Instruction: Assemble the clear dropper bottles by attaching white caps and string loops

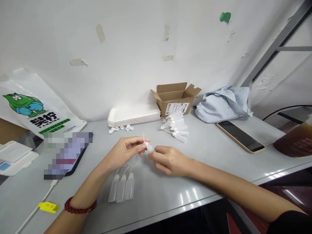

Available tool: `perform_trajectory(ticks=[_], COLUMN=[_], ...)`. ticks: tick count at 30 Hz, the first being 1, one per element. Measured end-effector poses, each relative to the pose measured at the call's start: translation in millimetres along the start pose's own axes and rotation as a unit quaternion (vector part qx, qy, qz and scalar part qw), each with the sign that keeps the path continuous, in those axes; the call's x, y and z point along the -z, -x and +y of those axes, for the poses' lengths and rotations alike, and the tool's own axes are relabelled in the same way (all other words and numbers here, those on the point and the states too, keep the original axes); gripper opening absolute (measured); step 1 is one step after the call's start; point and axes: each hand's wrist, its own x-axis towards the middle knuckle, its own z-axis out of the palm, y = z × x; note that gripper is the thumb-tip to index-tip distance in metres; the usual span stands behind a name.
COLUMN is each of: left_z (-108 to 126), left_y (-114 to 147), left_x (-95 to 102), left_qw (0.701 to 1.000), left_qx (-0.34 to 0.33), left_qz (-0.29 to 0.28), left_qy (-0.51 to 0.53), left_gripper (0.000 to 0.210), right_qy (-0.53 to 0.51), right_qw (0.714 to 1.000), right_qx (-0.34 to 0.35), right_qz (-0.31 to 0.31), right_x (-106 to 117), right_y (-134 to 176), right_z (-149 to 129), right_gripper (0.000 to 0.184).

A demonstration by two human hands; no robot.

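Note:
A small translucent squeeze bottle [149, 147] is held between both hands above the table. My left hand [129, 149] pinches its top end, where a thin pale strip sticks upward. My right hand [170, 160] has its fingers closed round the bottle's body, hiding most of it. Below my left hand lie several similar translucent bottles [122, 188], side by side, with thin tails at their tops. A heap of more such bottles [176, 126] is farther back to the right. Several small white caps [122, 128] are scattered beyond my left hand.
A stack of white flat packs [134, 115] and an open cardboard box [173, 97] stand against the wall. To the right are a light-blue cloth [224, 104], a phone [240, 136] and a brown drink cup [294, 141]. Another phone [70, 154] with a cable and a white printed bag [39, 104] are left.

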Motion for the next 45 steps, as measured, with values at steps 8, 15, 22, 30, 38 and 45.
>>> perform_trajectory(ticks=[8, 15, 22, 30, 38, 45], left_z=[7.1, 4.5, 2.0, 1.7, 4.5, 6.0], left_y=[1.8, 1.4, -0.3, 2.8, 0.2, 5.2], left_x=[-2.1, -1.7, -6.8, -16.5, -14.8, -20.1], left_qw=[0.998, 0.999, 1.000, 0.997, 0.998, 0.997], left_qx=[-0.016, -0.024, -0.012, -0.008, 0.049, 0.012], left_qz=[0.047, 0.019, -0.002, 0.076, 0.038, 0.069], left_qy=[-0.039, -0.043, 0.000, -0.013, -0.010, -0.019], left_gripper=[0.027, 0.026, 0.027, 0.024, 0.035, 0.029], right_qy=[-0.050, -0.100, -0.330, -0.702, -0.712, -0.759], right_qw=[0.999, 0.995, 0.940, 0.670, 0.649, 0.583], right_qx=[-0.017, -0.010, -0.079, -0.229, -0.255, -0.281], right_qz=[-0.008, -0.012, 0.032, 0.074, 0.077, 0.072], right_x=[3.5, 16.3, 24.7, 7.0, 8.3, 10.6], right_y=[0.2, -2.5, -4.2, -9.2, -9.5, -11.1], right_z=[10.1, 12.0, 9.1, 15.3, 16.2, 15.6], right_gripper=[0.021, 0.017, 0.020, 0.011, 0.011, 0.007])
